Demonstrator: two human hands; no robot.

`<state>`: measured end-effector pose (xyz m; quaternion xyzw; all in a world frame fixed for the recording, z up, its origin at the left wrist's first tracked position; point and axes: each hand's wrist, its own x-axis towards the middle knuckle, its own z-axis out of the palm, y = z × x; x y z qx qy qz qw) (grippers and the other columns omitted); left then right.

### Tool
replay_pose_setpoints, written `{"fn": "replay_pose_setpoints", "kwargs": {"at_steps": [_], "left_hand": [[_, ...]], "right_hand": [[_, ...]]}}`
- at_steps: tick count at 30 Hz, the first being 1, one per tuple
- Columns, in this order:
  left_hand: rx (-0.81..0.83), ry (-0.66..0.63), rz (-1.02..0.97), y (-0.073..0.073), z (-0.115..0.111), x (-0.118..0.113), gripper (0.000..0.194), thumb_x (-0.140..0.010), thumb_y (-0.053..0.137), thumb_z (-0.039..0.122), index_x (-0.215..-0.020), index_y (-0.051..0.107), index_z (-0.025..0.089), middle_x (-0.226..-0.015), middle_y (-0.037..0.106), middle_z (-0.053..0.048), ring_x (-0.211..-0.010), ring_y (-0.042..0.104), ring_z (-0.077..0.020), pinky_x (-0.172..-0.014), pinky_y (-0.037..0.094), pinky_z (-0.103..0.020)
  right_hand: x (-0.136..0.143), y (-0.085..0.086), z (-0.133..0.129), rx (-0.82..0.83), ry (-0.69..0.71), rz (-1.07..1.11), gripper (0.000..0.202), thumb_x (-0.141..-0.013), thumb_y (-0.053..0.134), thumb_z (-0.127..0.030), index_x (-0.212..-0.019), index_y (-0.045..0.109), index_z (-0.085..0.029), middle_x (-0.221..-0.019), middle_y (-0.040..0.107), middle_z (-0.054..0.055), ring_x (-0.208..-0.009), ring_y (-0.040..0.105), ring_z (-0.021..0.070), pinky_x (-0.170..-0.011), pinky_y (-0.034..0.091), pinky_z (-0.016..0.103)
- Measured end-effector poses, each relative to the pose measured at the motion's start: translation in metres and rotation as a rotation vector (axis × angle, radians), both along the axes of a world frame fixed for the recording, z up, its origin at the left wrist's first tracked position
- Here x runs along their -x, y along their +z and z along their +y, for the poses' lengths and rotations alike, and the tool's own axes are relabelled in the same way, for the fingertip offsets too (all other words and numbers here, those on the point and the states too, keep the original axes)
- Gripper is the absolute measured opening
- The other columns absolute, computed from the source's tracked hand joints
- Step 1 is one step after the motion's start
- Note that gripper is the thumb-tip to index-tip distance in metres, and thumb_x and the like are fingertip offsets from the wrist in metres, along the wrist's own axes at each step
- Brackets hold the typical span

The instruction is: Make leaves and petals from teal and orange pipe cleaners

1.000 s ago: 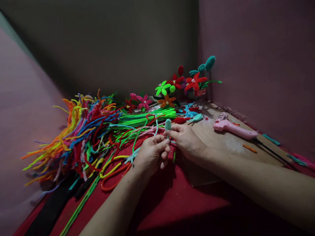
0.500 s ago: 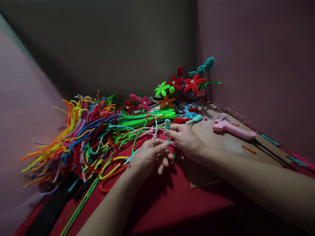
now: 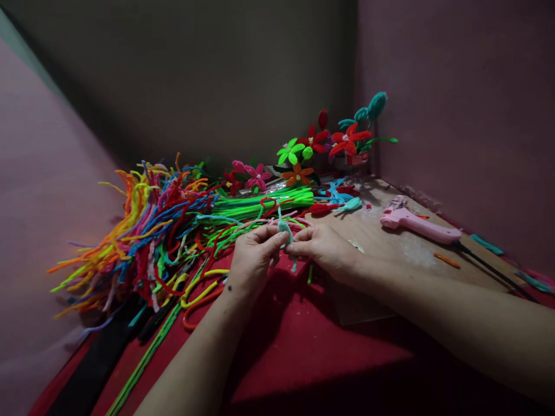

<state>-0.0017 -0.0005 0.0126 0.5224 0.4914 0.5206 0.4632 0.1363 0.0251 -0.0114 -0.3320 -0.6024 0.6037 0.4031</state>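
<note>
Between my two hands is a small mint-green pipe-cleaner piece [image 3: 285, 232], folded into a petal-like shape, with one thin end sticking up and another hanging below. My left hand [image 3: 255, 254] pinches it from the left between thumb and fingers. From the right, my right hand [image 3: 323, 248] pinches its lower part with thumb and forefinger. Both hands are held over the red cloth [image 3: 303, 352], just in front of loose green, red and pink pipe cleaners [image 3: 229, 234]. Parts of the piece are covered by my fingertips.
A large heap of multicoloured pipe cleaners [image 3: 147, 231] lies left, with a green bundle [image 3: 264, 199] behind. Scissors with yellow and orange handles [image 3: 202, 294] lie beside my left wrist. A pink glue gun [image 3: 420, 226] rests on a board [image 3: 390, 260] at right. Finished pipe-cleaner flowers [image 3: 299, 173] stand at the back.
My left hand has risen to the mint-green piece and now pinches it. The piece has been lowered and turned, so a thin end points up. The view has shifted slightly.
</note>
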Motion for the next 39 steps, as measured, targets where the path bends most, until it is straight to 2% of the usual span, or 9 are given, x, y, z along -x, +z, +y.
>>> {"fn": "replay_pose_setpoints", "kwargs": {"at_steps": [4, 10, 13, 17, 19, 23, 26, 32, 39], "left_hand": [[0.031, -0.014, 0.120, 0.000, -0.002, -0.003, 0.017, -0.066, 0.068, 0.028, -0.062, 0.062, 0.012, -0.049, 0.048, 0.003, -0.040, 0.032, -0.0038, -0.039, 0.022, -0.019], [-0.196, 0.111, 0.315, -0.002, -0.001, -0.006, 0.009, -0.068, 0.064, 0.021, -0.062, 0.065, 0.014, -0.055, 0.053, 0.002, -0.050, 0.042, -0.0066, -0.049, 0.033, -0.019], [-0.232, 0.111, 0.317, -0.002, 0.000, -0.003, 0.011, -0.070, 0.064, 0.025, -0.065, 0.064, 0.016, -0.056, 0.053, 0.002, -0.050, 0.044, -0.0081, -0.050, 0.036, -0.021], [-0.508, 0.212, 0.489, -0.003, -0.001, -0.002, 0.009, -0.071, 0.064, 0.022, -0.064, 0.064, 0.016, -0.068, 0.059, -0.001, -0.066, 0.053, -0.0119, -0.063, 0.041, -0.023], [-0.535, 0.243, 0.531, -0.002, -0.003, -0.003, 0.011, -0.073, 0.062, 0.022, -0.063, 0.063, 0.017, -0.069, 0.059, -0.001, -0.068, 0.053, -0.0119, -0.064, 0.041, -0.023], [-0.338, 0.280, 0.308, 0.004, -0.003, -0.005, 0.014, -0.075, 0.061, 0.029, -0.068, 0.062, 0.017, -0.057, 0.052, 0.002, -0.049, 0.045, -0.0076, -0.046, 0.035, -0.020], [-0.136, 0.234, 0.029, 0.007, -0.002, -0.003, 0.018, -0.072, 0.064, 0.033, -0.077, 0.059, 0.016, -0.058, 0.051, 0.004, -0.041, 0.038, -0.0039, -0.037, 0.027, -0.017], [0.337, -0.178, -0.145, 0.000, 0.000, 0.001, 0.022, -0.065, 0.072, 0.028, -0.073, 0.058, 0.012, -0.055, 0.048, 0.004, -0.038, 0.035, -0.0012, -0.033, 0.024, -0.014], [0.346, -0.273, -0.205, -0.008, -0.003, -0.013, 0.023, -0.062, 0.073, 0.023, -0.066, 0.053, 0.014, -0.052, 0.046, 0.006, -0.036, 0.035, -0.0019, -0.032, 0.027, -0.014]], "right_hand": [[0.001, 0.002, -0.002, 0.048, -0.022, 0.010, 0.017, -0.059, 0.058, -0.016, -0.043, 0.050, -0.015, -0.042, 0.042, -0.003, -0.045, 0.033, 0.0074, -0.048, 0.024, 0.026], [0.000, 0.010, -0.006, 0.189, -0.022, 0.032, 0.018, -0.056, 0.054, -0.010, -0.040, 0.047, -0.015, -0.038, 0.039, -0.004, -0.040, 0.031, 0.0061, -0.045, 0.022, 0.026], [0.000, 0.011, -0.006, 0.169, -0.013, 0.002, 0.020, -0.057, 0.055, -0.010, -0.039, 0.047, -0.015, -0.037, 0.039, -0.004, -0.039, 0.032, 0.0062, -0.045, 0.022, 0.026], [0.000, 0.012, -0.005, 0.174, 0.026, 0.010, 0.020, -0.055, 0.056, -0.009, -0.039, 0.047, -0.015, -0.037, 0.040, -0.004, -0.039, 0.032, 0.0066, -0.045, 0.022, 0.026], [0.000, 0.012, -0.006, 0.179, 0.042, 0.004, 0.019, -0.057, 0.057, -0.010, -0.039, 0.049, -0.014, -0.037, 0.041, -0.003, -0.040, 0.033, 0.0068, -0.045, 0.022, 0.026], [-0.001, 0.011, -0.006, 0.145, 0.035, -0.043, 0.021, -0.059, 0.061, -0.015, -0.041, 0.050, -0.014, -0.038, 0.042, -0.003, -0.040, 0.034, 0.0067, -0.046, 0.023, 0.026], [-0.001, 0.010, -0.004, 0.129, -0.039, 0.096, 0.020, -0.060, 0.066, -0.020, -0.045, 0.054, -0.014, -0.043, 0.045, -0.004, -0.043, 0.035, 0.0063, -0.048, 0.026, 0.025], [-0.001, 0.012, 0.001, 0.226, -0.097, 0.391, 0.021, -0.054, 0.076, -0.025, -0.065, 0.063, -0.012, -0.062, 0.059, 0.001, -0.059, 0.052, 0.0108, -0.059, 0.041, 0.027], [0.001, 0.008, 0.001, 0.249, -0.132, 0.426, 0.021, -0.058, 0.073, -0.026, -0.062, 0.057, -0.013, -0.053, 0.054, -0.002, -0.048, 0.045, 0.0075, -0.048, 0.035, 0.023]]}}
